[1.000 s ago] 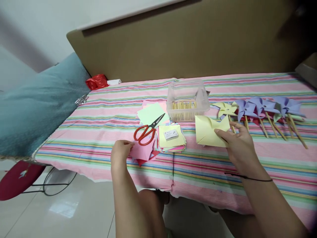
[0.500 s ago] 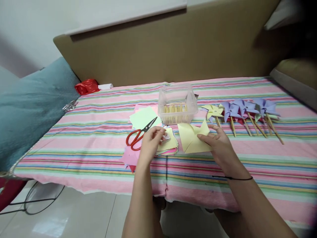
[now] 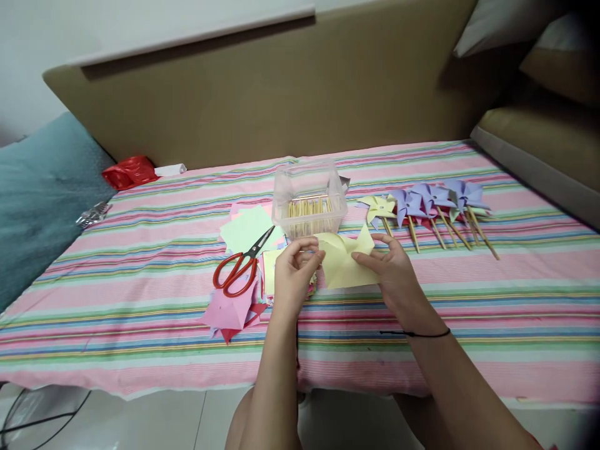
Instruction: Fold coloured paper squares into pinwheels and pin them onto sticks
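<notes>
A sheet of yellow paper [image 3: 344,265] is held up between both hands, its upper edge curled and one corner pointing up. My left hand [image 3: 295,269] pinches its left edge between thumb and fingers. On the right side, my right hand [image 3: 391,265] grips the sheet, thumb in front and fingers behind. Just left of my left hand lie red-handled scissors [image 3: 242,265], blades pointing up and right. Partly hidden behind that hand is a stack of coloured paper squares [image 3: 270,275].
A clear plastic box [image 3: 309,219] with several thin sticks stands behind the paper. Finished-looking paper pinwheels [image 3: 434,200] on sticks lie to the right. Green sheets [image 3: 248,230] and pink paper pieces [image 3: 229,309] surround the scissors. A red plastic bag [image 3: 130,173] sits back left.
My left hand has moved from above the paper stack to the left edge of the yellow paper and now pinches it. My right hand keeps its hold. The view has shifted right.
</notes>
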The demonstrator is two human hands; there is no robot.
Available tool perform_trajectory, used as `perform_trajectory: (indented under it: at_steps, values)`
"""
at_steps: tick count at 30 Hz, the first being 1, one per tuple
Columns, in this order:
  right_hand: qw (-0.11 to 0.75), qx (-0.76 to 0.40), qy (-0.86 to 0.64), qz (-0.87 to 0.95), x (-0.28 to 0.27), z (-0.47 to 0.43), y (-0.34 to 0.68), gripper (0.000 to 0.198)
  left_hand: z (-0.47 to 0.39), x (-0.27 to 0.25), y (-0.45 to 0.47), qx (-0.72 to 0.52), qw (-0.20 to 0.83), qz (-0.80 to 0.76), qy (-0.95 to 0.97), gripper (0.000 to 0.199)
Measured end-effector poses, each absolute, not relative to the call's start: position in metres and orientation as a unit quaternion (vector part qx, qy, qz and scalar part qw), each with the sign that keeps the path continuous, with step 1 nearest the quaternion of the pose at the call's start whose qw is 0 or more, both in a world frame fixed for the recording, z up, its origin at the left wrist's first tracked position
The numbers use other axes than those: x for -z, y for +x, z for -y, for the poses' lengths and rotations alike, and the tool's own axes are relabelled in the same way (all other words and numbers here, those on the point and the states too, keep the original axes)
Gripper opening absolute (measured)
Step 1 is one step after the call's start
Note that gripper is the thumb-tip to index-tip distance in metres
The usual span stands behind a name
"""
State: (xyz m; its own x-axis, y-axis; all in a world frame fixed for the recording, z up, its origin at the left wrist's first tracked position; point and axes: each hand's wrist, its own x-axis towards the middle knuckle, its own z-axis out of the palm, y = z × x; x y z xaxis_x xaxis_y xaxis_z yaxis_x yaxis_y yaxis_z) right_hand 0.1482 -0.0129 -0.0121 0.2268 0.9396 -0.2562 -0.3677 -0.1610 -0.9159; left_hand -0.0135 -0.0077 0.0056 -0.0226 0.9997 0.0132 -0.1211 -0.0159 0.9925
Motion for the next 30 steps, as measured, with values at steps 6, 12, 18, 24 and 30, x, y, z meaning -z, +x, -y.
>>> perform_trajectory:
  at_steps: [6, 12, 18, 24, 30]
  values:
    - [0.592, -0.551, -0.517, 0.280, 0.009, 0.013, 0.147, 0.069, 0.012, -0.011, -0.011, -0.479, 0.516, -0.468, 0.534, 0.024]
    - [0.585, -0.561, -0.507, 0.295, 0.010, 0.015, 0.146, 0.069, 0.012, -0.003, -0.003, -0.510, 0.549, -0.465, 0.471, 0.018]
    - [0.587, -0.569, -0.494, 0.296, 0.009, 0.016, 0.143, 0.069, 0.014, -0.005, 0.003, -0.548, 0.571, -0.477, 0.381, 0.042]
    - [0.571, -0.594, -0.485, 0.294, 0.008, 0.016, 0.143, 0.075, 0.012, -0.001, 0.011, -0.555, 0.579, -0.487, 0.347, 0.057]
    - [0.566, -0.600, -0.484, 0.292, 0.008, 0.016, 0.142, 0.072, 0.011, 0.002, 0.012, -0.554, 0.568, -0.494, 0.354, 0.062]
